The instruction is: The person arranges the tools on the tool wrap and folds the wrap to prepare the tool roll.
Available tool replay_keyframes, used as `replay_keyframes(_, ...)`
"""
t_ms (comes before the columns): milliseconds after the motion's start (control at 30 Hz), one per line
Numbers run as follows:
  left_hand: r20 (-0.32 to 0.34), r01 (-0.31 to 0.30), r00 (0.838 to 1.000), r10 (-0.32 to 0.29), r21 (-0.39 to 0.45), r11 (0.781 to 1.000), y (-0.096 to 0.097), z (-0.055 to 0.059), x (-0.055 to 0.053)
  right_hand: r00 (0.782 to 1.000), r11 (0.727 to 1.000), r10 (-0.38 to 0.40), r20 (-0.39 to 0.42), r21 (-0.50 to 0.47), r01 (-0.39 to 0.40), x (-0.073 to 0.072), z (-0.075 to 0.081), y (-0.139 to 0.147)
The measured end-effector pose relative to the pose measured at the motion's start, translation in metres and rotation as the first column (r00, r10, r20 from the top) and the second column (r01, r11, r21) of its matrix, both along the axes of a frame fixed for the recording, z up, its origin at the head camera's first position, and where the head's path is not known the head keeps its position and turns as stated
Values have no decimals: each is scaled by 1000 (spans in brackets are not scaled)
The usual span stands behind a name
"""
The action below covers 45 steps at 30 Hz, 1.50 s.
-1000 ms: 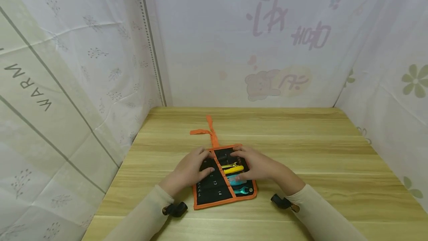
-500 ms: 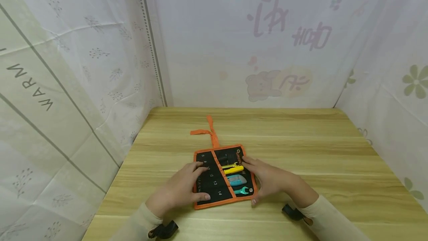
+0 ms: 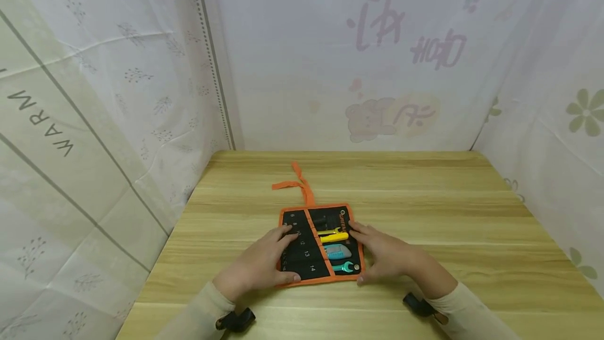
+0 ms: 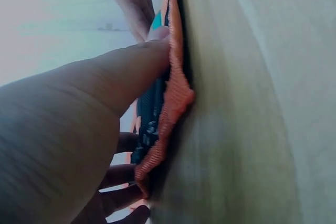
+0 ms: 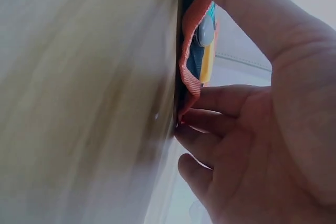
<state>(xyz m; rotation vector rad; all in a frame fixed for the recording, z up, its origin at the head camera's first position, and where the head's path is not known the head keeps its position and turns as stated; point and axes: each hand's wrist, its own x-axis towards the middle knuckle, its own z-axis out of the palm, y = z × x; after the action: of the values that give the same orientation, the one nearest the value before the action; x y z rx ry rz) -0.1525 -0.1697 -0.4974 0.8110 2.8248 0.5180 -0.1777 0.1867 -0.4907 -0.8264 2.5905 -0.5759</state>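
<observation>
A black fabric tool roll (image 3: 309, 237) with orange trim lies unfolded on the table. Its right side holds a yellow-handled tool (image 3: 335, 237), a gold wrench (image 3: 329, 231), a light-blue utility knife (image 3: 338, 251) and a teal open-end wrench (image 3: 344, 267). My left hand (image 3: 261, 261) spreads over the numbered left panel, thumb near the front edge, fingers toward the left border. At the right border rests my right hand (image 3: 389, 253), fingertips along the orange trim (image 5: 189, 74) and thumb by the near corner. Both hands' fingers are loosely extended.
Orange tie straps (image 3: 306, 193) stretch from the roll's far edge across the wooden table (image 3: 424, 198). Printed curtains (image 3: 283, 67) enclose the back and both sides. A small black camera sits on each wrist (image 3: 236, 321).
Both hands first moved outward from over the roll to its two sides. Since then, the roll has shifted slightly right and turned a little, its straps shifting with it.
</observation>
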Motion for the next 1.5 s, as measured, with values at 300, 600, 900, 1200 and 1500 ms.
replay_keyframes(300,-76,17,997,-15,23,1000,9,-1,-18,992,998,-34,-119,-47,29,-6,1,7)
replay_keyframes(600,-82,33,996,-31,28,999,17,0,-38,987,997,-44,-156,-74,33,-18,4,16)
replay_keyframes(900,-44,42,998,-41,20,999,24,-2,-63,984,997,-50,-173,-69,39,-38,1,23)
replay_keyframes(1200,0,32,999,-32,24,999,27,-4,-76,985,994,-82,-149,-89,69,-44,-3,27)
replay_keyframes(1500,6,26,1000,-26,46,999,27,-6,-74,984,991,-92,-150,-105,77,-43,-9,28)
